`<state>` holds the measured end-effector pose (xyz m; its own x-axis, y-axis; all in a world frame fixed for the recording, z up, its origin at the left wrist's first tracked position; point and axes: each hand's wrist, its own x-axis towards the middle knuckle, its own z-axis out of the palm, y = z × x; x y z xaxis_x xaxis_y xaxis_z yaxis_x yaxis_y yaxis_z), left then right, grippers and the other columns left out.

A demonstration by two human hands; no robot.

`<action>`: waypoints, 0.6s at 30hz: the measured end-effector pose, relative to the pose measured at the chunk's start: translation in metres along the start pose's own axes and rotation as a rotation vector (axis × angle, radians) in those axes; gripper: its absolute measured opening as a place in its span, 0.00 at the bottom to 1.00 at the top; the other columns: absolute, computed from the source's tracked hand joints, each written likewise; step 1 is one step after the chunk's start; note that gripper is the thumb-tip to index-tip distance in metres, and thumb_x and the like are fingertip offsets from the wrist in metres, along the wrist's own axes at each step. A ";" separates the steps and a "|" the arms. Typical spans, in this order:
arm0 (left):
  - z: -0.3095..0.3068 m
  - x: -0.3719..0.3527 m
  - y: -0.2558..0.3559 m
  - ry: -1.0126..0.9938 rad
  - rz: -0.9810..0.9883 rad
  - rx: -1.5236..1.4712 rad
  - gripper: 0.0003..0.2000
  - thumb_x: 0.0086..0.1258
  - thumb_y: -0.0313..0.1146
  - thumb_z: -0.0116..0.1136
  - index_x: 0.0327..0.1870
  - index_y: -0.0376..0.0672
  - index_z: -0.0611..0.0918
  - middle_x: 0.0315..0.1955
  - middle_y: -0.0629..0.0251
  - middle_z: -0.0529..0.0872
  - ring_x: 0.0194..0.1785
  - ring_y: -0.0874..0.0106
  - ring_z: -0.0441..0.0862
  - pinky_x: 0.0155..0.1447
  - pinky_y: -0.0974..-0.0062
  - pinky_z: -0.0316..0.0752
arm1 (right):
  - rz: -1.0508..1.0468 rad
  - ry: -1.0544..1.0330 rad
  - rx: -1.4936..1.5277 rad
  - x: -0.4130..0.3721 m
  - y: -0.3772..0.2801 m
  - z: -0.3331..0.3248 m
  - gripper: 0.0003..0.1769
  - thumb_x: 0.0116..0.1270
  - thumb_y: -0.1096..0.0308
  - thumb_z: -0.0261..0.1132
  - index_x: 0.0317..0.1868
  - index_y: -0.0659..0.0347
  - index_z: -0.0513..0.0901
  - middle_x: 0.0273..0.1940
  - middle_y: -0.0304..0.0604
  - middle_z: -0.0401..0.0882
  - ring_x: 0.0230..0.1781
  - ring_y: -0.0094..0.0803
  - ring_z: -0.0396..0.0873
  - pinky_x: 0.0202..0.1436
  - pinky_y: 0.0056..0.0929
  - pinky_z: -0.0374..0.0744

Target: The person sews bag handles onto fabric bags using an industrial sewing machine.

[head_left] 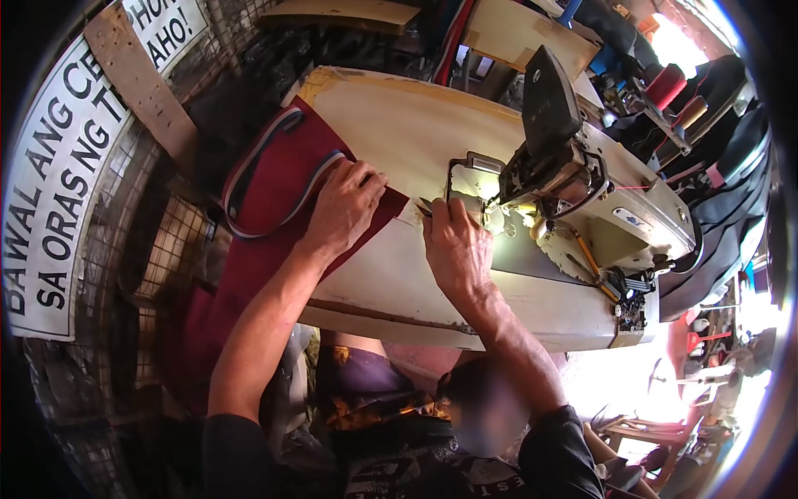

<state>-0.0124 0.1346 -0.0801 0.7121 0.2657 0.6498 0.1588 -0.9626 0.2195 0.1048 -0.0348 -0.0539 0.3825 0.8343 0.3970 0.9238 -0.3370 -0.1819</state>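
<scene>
Dark red cloth (278, 170) lies over the left part of the sewing table and hangs off its front edge. A striped band (287, 218) in white and dark blue curves across it. My left hand (345, 204) rests on the cloth near its right edge, fingers bent together over the end of the band. My right hand (459, 245) is closed around a small dark pointed tool (425, 205), its tip toward the cloth's corner. Just right of that hand stands the sewing machine (553, 166), its lamp lighting the needle area.
The white table top (399, 108) extends behind my hands. An orange-handled tool (586, 254) and small metal parts (632, 299) lie at the machine's right. Thread spools (665, 87) stand behind it. A wire grille and a lettered sign (62, 200) are at the left.
</scene>
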 end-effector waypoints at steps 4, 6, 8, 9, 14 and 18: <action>0.001 0.000 0.000 -0.026 -0.018 0.005 0.09 0.70 0.25 0.62 0.49 0.39 0.83 0.44 0.61 0.80 0.47 0.61 0.79 0.60 0.62 0.76 | -0.041 0.028 -0.012 0.011 -0.001 0.015 0.05 0.64 0.74 0.62 0.38 0.64 0.76 0.38 0.49 0.78 0.38 0.45 0.85 0.32 0.44 0.83; 0.001 0.000 0.001 -0.022 -0.020 0.003 0.09 0.70 0.25 0.62 0.49 0.39 0.83 0.44 0.61 0.80 0.47 0.61 0.79 0.59 0.62 0.77 | -0.043 0.029 -0.007 0.012 -0.001 0.017 0.04 0.65 0.72 0.62 0.37 0.62 0.77 0.37 0.48 0.79 0.36 0.44 0.85 0.32 0.43 0.83; 0.000 0.000 0.002 -0.018 -0.017 -0.009 0.08 0.70 0.25 0.62 0.48 0.39 0.83 0.43 0.61 0.80 0.47 0.61 0.79 0.57 0.63 0.77 | -0.018 0.016 0.021 0.010 -0.002 0.012 0.04 0.67 0.70 0.63 0.36 0.61 0.77 0.35 0.47 0.80 0.33 0.45 0.85 0.32 0.43 0.83; -0.001 0.001 0.002 -0.014 -0.014 -0.015 0.07 0.70 0.25 0.62 0.47 0.38 0.83 0.43 0.61 0.80 0.47 0.61 0.79 0.57 0.63 0.77 | -0.002 0.117 0.097 0.003 0.002 0.009 0.07 0.70 0.67 0.63 0.35 0.59 0.78 0.32 0.46 0.79 0.28 0.47 0.84 0.30 0.43 0.83; 0.006 -0.001 0.015 -0.106 0.099 -0.084 0.08 0.67 0.25 0.63 0.45 0.40 0.83 0.43 0.62 0.81 0.48 0.60 0.80 0.56 0.61 0.76 | 0.190 0.168 0.124 -0.082 0.066 -0.027 0.09 0.69 0.64 0.68 0.46 0.55 0.82 0.37 0.46 0.82 0.28 0.47 0.84 0.30 0.42 0.83; 0.020 -0.002 0.072 -0.187 0.252 -0.212 0.09 0.66 0.26 0.64 0.46 0.41 0.83 0.43 0.62 0.80 0.50 0.61 0.79 0.60 0.61 0.75 | 0.417 0.192 -0.010 -0.141 0.121 -0.053 0.13 0.69 0.65 0.68 0.52 0.57 0.82 0.39 0.48 0.81 0.33 0.48 0.84 0.34 0.44 0.82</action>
<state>0.0115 0.0635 -0.0804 0.8266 -0.0118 0.5627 -0.1690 -0.9588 0.2283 0.1634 -0.2163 -0.0841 0.7173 0.5307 0.4515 0.6899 -0.6318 -0.3534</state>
